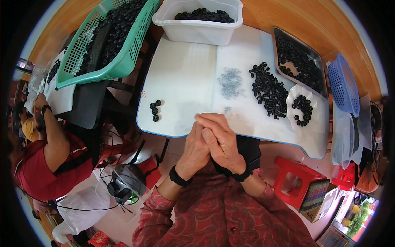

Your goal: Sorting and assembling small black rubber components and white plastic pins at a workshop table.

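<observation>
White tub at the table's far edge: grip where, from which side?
Likely the rim of the tub at its left and right ends, from the near side: walls taper below that flared rim, leaving a ledge. It stands upright holding black pieces, so keep level; the green basket crowds its left end.

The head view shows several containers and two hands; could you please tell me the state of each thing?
Left hand: clasped with the other
Right hand: clasped likewise
Green basket: open, loaded with black parts
White tub: open, black parts inside
Metal tray: open, black parts spread inside
White dish: open, round black parts inside
Loose black parts: heaped on the table
Four round black parts: grouped near the table's left edge
</observation>
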A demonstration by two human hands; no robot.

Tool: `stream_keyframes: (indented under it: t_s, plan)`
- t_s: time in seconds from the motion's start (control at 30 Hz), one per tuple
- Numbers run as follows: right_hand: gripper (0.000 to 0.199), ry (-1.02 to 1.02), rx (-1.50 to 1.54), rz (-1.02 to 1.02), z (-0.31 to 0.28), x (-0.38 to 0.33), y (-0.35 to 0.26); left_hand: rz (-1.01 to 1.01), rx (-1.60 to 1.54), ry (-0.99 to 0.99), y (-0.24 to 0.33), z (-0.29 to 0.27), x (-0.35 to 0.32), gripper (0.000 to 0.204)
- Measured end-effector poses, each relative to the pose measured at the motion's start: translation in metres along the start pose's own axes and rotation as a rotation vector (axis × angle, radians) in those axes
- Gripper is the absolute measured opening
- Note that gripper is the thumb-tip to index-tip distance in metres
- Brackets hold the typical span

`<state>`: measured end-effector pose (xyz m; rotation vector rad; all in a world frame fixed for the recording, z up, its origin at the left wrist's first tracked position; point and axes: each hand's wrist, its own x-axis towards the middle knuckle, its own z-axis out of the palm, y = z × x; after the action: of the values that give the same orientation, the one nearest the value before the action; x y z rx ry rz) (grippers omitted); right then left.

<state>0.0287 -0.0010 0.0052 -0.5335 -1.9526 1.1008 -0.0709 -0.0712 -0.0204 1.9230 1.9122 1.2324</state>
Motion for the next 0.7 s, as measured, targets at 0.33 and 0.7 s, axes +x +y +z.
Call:
stream_keyframes:
  t_s: [0.33,0.7]
  plan:
    - [0.019,-0.096,0.129,0.031,0.011,0.010,0.015,-0.011,-0.023,-0.038,-0.019,0.014,-0.016,0.038]
    - [0.021,-0.114,0.137,0.100,0.012,0.016,0.015,-0.054,-0.087,0.015,-0.015,0.008,-0.006,0.035]
